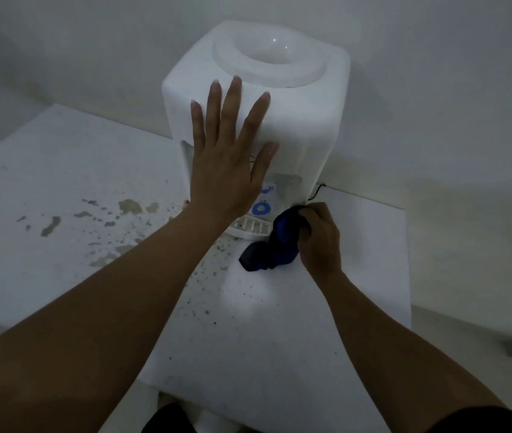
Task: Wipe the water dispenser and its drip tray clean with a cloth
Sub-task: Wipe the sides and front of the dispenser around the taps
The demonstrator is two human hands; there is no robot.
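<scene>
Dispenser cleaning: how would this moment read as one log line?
left hand flat on dispenser | right hand grips cloth by tray

One white water dispenser (pixel 295 120) with one slotted drip tray (pixel 250 228) at its foot, one blue cloth (pixel 275 245) beside that tray, two bare hands.

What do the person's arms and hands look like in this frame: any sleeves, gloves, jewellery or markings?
Both forearms are bare up to the frame's edge, with no sleeves in view. The left hand and the right hand wear no gloves, and no rings, watch or wristband show. Fingernails on the left hand look short and unpainted. No markings can be made out in the dim light.
</scene>
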